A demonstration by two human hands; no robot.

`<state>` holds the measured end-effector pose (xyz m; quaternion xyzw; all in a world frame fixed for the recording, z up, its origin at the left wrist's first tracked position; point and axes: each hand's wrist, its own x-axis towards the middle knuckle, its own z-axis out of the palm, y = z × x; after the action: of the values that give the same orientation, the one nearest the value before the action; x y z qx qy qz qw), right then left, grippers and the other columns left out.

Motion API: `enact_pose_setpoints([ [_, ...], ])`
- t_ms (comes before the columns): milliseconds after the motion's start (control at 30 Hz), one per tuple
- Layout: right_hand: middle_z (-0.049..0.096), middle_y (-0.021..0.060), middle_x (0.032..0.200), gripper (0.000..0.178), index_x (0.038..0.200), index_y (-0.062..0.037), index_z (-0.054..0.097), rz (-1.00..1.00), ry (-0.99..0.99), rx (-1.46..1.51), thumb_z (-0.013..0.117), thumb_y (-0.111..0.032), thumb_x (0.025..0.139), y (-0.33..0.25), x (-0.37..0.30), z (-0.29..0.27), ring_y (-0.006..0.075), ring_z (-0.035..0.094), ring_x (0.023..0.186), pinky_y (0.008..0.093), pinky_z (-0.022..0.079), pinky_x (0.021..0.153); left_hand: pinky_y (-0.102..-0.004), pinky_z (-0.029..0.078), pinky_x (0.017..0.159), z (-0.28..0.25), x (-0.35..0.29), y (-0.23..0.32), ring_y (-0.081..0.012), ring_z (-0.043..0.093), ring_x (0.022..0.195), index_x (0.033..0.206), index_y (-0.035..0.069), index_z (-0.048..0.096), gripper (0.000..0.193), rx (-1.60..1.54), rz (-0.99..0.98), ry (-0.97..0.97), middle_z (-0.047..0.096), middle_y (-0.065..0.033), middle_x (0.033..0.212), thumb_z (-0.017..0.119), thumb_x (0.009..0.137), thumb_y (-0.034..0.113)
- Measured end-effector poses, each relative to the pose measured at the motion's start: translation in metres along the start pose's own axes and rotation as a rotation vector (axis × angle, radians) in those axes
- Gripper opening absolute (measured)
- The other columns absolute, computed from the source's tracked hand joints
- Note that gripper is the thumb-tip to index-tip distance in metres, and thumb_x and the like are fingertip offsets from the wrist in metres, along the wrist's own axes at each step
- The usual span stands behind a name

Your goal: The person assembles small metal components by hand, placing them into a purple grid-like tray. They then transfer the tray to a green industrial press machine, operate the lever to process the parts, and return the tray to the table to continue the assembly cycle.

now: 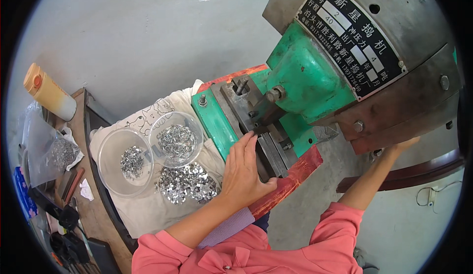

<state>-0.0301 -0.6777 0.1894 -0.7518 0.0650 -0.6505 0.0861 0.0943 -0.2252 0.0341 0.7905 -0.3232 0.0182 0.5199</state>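
Observation:
My left hand [245, 170] reaches over the steel die block [272, 155] of a green bench press [308, 79]. Its fingers are stretched forward, with the fingertips at the die just below the punch holder [266, 112]. The thumb is spread apart, near the block's front end. Any small piece under the fingertips is hidden. My right hand [407, 144] is behind the press's grey metal side at the right, and its fingers are out of sight. Left of the die, a clear round tub [178, 136] holds thin silvery metal pieces, beside a loose pile of small flat metal pieces [188, 183].
A larger clear tub [111, 163] with small metal bits sits on a printed cloth [133, 215]. Farther left, a wooden table [93, 210] carries an orange-capped bottle [51, 93], a plastic bag [49, 148] and tools. A red-painted edge [290, 178] borders the press. A dark curved bar [404, 173] stands right.

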Motion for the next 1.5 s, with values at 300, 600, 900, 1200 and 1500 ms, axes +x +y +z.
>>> enact_pose_setpoints([
  [300,0.065,0.0108,0.105,0.038,0.120,0.0033,0.060,0.224,-0.457,0.023,0.061,-0.028,0.099,-0.073,0.183,-0.017,0.0195,0.062,0.089,0.0341,0.051,0.077,-0.0488,0.038,0.107,-0.001,0.030,-0.008,-0.0417,0.044,0.126,0.131,-0.005,0.042,0.096,0.094,0.022,0.090,0.046,-0.0226,0.133,0.086,0.052,0.024],
  [600,0.067,0.0153,0.105,0.052,0.121,0.0062,0.060,0.199,-0.567,-0.127,0.061,-0.040,0.098,-0.168,0.219,0.046,0.0234,0.065,0.089,0.0366,0.053,0.076,-0.0474,0.037,0.110,-0.002,0.058,-0.025,-0.0393,0.042,0.129,0.131,-0.003,0.043,0.094,0.145,0.005,0.121,0.046,-0.0197,0.133,0.087,0.053,0.024],
  [900,0.065,0.0127,0.116,0.041,0.126,0.0045,0.058,-0.029,-0.004,-0.219,0.058,-0.027,0.099,-0.076,0.115,0.003,0.0237,0.064,0.100,0.0356,0.052,0.087,-0.0474,0.039,0.110,0.005,0.060,-0.025,-0.0399,0.042,0.128,0.132,-0.003,0.042,0.094,0.070,0.030,0.121,0.046,-0.0196,0.132,0.086,0.053,0.023],
  [1200,0.065,0.0117,0.119,0.037,0.127,0.0044,0.058,0.172,0.082,-0.089,0.055,-0.022,0.100,-0.054,0.034,0.006,0.0223,0.064,0.104,0.0346,0.051,0.091,-0.0457,0.037,0.113,0.004,0.057,-0.030,-0.0386,0.038,0.134,0.133,-0.006,0.042,0.093,0.122,0.039,0.103,0.044,-0.0193,0.136,0.086,0.057,0.025],
  [1500,0.067,0.0104,0.110,0.033,0.118,0.0047,0.060,0.073,-0.331,-0.204,0.059,-0.021,0.098,-0.041,0.132,-0.034,0.0179,0.062,0.098,0.0339,0.051,0.085,-0.0457,0.037,0.113,0.001,0.058,-0.032,-0.0389,0.038,0.133,0.131,-0.006,0.043,0.092,0.097,0.027,0.120,0.044,-0.0193,0.134,0.087,0.056,0.025],
])
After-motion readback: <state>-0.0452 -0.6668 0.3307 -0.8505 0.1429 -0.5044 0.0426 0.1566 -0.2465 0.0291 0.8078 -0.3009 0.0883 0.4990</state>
